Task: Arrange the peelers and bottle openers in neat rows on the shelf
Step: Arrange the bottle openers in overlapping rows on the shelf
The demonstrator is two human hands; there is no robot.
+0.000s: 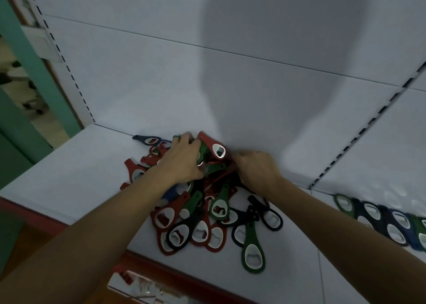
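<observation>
A jumbled pile of bottle openers (200, 220) in red, green, black and blue lies on the white shelf (69, 177). My left hand (182, 160) grips a bunch of openers at the back of the pile, a red opener (213, 145) and green ones sticking up from it. My right hand (258, 172) is curled on the pile's right side beside the bunch; what its fingers hold is hidden. A single green opener (253, 250) lies at the front. A neat row of openers (380, 220) runs along the shelf section to the right.
The white back panel (230, 84) rises right behind the pile. Slotted uprights stand at left (69, 73) and right (359, 130). The shelf's red front edge (184, 273) runs below, with packaged goods (143, 287) on a lower level. A green pillar (27, 61) stands at far left.
</observation>
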